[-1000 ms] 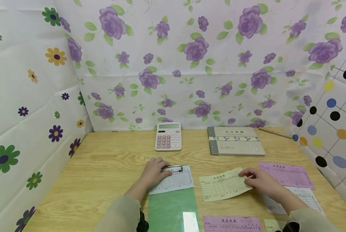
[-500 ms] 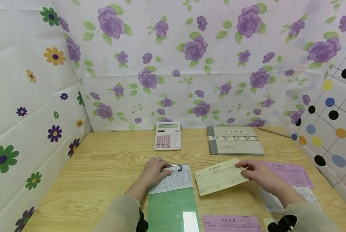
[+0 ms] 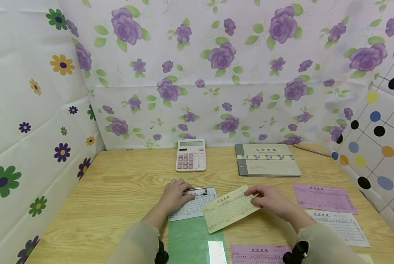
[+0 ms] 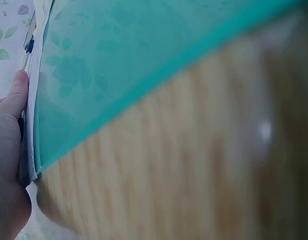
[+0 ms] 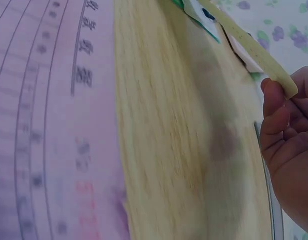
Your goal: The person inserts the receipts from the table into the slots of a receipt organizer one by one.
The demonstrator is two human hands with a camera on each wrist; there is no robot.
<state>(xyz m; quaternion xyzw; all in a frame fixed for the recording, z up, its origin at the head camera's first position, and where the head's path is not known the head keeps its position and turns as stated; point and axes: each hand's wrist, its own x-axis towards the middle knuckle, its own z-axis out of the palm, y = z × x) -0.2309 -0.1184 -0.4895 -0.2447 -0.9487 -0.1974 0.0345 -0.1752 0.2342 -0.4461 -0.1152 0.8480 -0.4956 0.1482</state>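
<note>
A pale yellow printed slip [image 3: 229, 209] is pinched at its right corner between the thumb and fingers of my right hand [image 3: 271, 201]. It is tilted, and its left part overlaps the green clipboard [image 3: 190, 238]. White slips [image 3: 197, 205] lie under the clipboard's metal clip [image 3: 197, 189]. My left hand [image 3: 176, 198] grips the clipboard at its top left, thumb over the paper beside the clip. In the left wrist view the thumb [image 4: 18, 92] lies along the paper's edge; the other fingers are mostly hidden. The right wrist view shows the yellow slip [image 5: 254, 47] edge-on.
Pink slips [image 3: 325, 198] and a white slip [image 3: 338, 227] lie on the right; another pink slip [image 3: 259, 253] is at the front. Behind stand a calculator [image 3: 191, 155], a ledger book [image 3: 267, 160] and a thin brown stick [image 3: 313, 150]. Patterned cloth [image 3: 197, 73] surrounds the wooden table [image 3: 124, 176].
My right hand has lifted the yellow slip and carried it left, so it now overlaps the clipboard. More of the white slip on the right shows. The left hand has stayed in place.
</note>
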